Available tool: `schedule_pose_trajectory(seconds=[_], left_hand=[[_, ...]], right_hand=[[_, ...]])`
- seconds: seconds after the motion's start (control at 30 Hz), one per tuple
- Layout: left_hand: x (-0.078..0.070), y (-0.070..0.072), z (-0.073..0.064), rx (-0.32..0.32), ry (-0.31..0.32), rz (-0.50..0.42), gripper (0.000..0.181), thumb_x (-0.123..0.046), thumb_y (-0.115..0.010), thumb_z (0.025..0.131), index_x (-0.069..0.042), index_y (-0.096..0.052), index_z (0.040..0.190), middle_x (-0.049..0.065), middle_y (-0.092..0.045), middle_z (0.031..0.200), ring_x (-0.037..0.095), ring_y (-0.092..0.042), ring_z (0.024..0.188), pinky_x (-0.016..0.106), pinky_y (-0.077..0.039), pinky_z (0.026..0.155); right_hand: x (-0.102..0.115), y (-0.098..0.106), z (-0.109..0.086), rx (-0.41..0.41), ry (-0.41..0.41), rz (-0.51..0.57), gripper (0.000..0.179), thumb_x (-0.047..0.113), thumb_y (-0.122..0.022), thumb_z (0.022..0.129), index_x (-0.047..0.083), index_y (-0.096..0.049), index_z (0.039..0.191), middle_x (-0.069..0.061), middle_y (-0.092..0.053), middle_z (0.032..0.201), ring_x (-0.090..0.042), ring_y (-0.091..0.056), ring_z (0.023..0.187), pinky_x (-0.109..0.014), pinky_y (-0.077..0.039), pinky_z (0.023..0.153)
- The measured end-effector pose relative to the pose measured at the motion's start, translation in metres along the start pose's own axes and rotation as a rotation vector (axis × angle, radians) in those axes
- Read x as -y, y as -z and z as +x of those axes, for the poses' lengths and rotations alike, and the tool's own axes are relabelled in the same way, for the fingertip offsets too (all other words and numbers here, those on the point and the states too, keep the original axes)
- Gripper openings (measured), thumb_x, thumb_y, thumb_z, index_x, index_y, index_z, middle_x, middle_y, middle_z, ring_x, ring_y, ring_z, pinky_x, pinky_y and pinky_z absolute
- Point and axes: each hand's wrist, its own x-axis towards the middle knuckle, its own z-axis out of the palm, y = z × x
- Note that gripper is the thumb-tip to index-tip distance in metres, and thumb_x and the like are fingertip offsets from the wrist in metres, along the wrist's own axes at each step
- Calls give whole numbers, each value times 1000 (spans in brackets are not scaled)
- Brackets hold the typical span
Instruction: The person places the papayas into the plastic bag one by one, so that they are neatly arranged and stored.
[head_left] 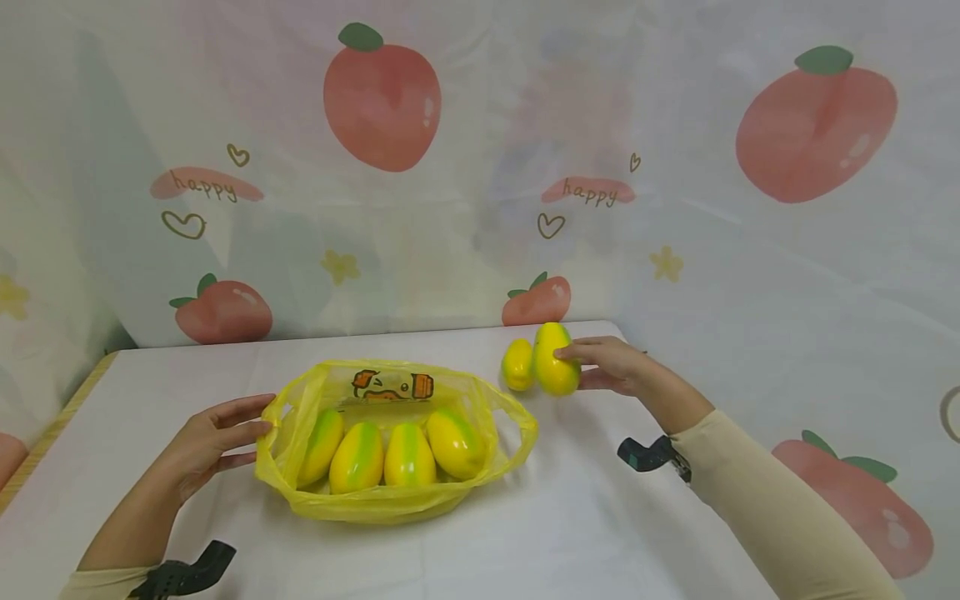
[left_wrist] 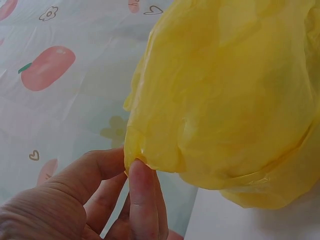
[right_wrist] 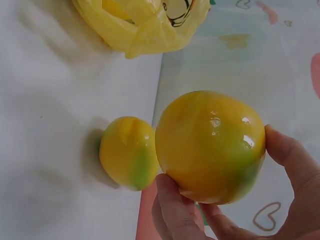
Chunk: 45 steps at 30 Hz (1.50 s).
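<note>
A yellow plastic bag (head_left: 375,507) with a cartoon print lies on the white table, its mouth facing me. Several yellow-green mangoes (head_left: 357,458) sit inside it. At the bag's left edge my left hand (head_left: 217,437) pinches the plastic between thumb and fingers, as the left wrist view shows. My right hand (head_left: 611,364) grips another mango (right_wrist: 210,147) between thumb and fingers, to the right of the bag. Beside that one, a further mango (right_wrist: 128,152) rests on the table; in the head view the held mango partly overlaps it.
The white table (head_left: 525,533) meets a fruit-printed cloth (head_left: 465,208) at its back edge. A handle loop (head_left: 525,429) of the bag sticks out toward the right hand. Black wrist mounts (head_left: 187,575) sit on both forearms.
</note>
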Motion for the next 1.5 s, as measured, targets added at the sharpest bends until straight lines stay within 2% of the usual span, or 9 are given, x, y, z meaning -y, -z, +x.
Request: schedule_pose_trajectory(seconds=[0.37,0.6,0.87,1.27,1.5], left_hand=[[0,0,0,1,-1,4,55,-29,-68,94,-18,-50,145,-25,-55,112,-2,-62,97,30,-59,85],[-1,2,-1,3,-6,-12,53,-29,-68,94,-22,-52,143,-26,-55,111,-2,-63,97,29,-59,85],[-1,2,-1,2,-4,6,58,-30,-67,94,-17,-47,147,-24,-55,114,-2,-62,98,29,-58,85],[-1,1,-2,-3,1,8,58,-30,-68,94,-17,-48,147,-25,-55,113,-2,-62,97,29,-58,85],[-1,0,-2,-1,-8,-10,52,-29,-68,94,-22,-53,143,-28,-56,110,-2,-63,97,28,-59,84]], right_hand=[[9,-12,-10,-8,13,12,71,27,-63,96,-6,-31,149,-25,-37,147,-39,-53,123,-42,-50,100],[10,-20,-15,6,49,-4,70,27,-64,95,-7,-33,148,-24,-41,144,-37,-57,119,-41,-51,98],[13,-29,-20,35,73,-3,67,25,-62,95,-8,-35,146,-25,-45,139,-33,-64,110,-40,-54,94],[20,-42,-25,92,92,-11,69,24,-62,96,-7,-31,149,-26,-44,141,-41,-57,121,-44,-52,97],[25,-53,-28,98,107,-53,71,27,-64,94,-5,-33,149,-25,-46,141,-41,-56,123,-44,-52,97]])
